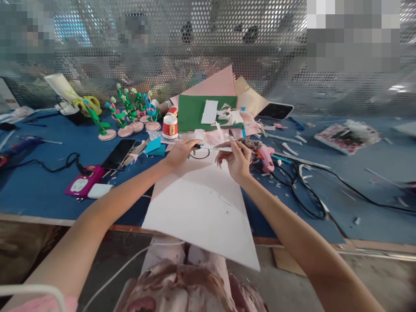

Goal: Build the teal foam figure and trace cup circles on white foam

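Note:
A slim white stick, possibly a pen (218,148), lies level between my hands above a large white sheet (198,199). My right hand (238,160) pinches its right end between thumb and fingers, the other fingers curled. At its left end, my left hand (182,152) is closed, with a small dark piece at the fingertips that I cannot make out. A thin dark curve shows just below those fingertips. The sheet overhangs the table's front edge above my lap. Close to my right hand rests a pink glue gun (267,158).
Several spiral green paper plants (133,110) on pink discs stand at back left. Nearby are a paper cup (170,127), a phone (119,154) and a magenta power socket (85,181). A green board (191,112) with scraps lies behind. Black cables (312,208) loop at right.

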`<state>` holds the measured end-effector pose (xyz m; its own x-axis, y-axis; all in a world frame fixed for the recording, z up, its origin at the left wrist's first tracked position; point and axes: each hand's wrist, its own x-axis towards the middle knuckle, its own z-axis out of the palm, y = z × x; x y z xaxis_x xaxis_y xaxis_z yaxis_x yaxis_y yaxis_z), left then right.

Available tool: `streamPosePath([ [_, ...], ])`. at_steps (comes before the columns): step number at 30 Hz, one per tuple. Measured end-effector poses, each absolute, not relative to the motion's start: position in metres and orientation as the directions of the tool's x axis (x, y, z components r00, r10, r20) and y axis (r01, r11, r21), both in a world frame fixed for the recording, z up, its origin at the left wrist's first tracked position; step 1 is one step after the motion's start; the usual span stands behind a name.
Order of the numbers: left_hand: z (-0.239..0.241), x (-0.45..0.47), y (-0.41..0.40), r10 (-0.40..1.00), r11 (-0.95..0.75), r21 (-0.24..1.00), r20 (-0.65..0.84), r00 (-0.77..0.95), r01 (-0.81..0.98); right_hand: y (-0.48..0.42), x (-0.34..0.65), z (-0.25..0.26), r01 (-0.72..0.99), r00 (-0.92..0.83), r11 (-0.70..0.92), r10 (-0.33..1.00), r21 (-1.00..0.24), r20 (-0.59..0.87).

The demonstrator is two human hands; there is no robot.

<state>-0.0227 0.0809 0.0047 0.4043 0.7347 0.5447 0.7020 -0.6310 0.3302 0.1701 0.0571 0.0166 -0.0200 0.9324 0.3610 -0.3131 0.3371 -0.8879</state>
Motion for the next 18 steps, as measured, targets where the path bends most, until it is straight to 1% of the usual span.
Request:
streamPosePath([
  [5, 0.013, -0.027, 0.077, 0.672, -0.72, 0.342, 0.56, 0.485, 0.604, 0.061, 0.175, 0.017, -0.28, 0.001, 0.351, 0.931, -0.893, 0.365],
  [8, 0.02, -0.029, 0.073, 0.64, -0.759, 0.352, 0.561, 0.525, 0.549, 0.062, 0.176, 0.018, -0.288, -0.058, 0.303, 0.941, -0.908, 0.332],
  [12, 0.021, -0.027, 0.066, 0.706, -0.687, 0.389, 0.558, 0.436, 0.614, 0.059, 0.171, 0.015, -0.348, -0.174, 0.214, 0.942, -0.913, 0.287],
  [15, 0.016, -0.023, 0.061, 0.738, -0.637, 0.405, 0.567, 0.366, 0.656, 0.053, 0.167, 0.01, -0.36, -0.2, 0.207, 0.935, -0.91, 0.292],
  [18, 0.014, -0.023, 0.056, 0.734, -0.641, 0.423, 0.583, 0.349, 0.641, 0.047, 0.163, 0.007, -0.367, -0.217, 0.197, 0.932, -0.909, 0.289],
])
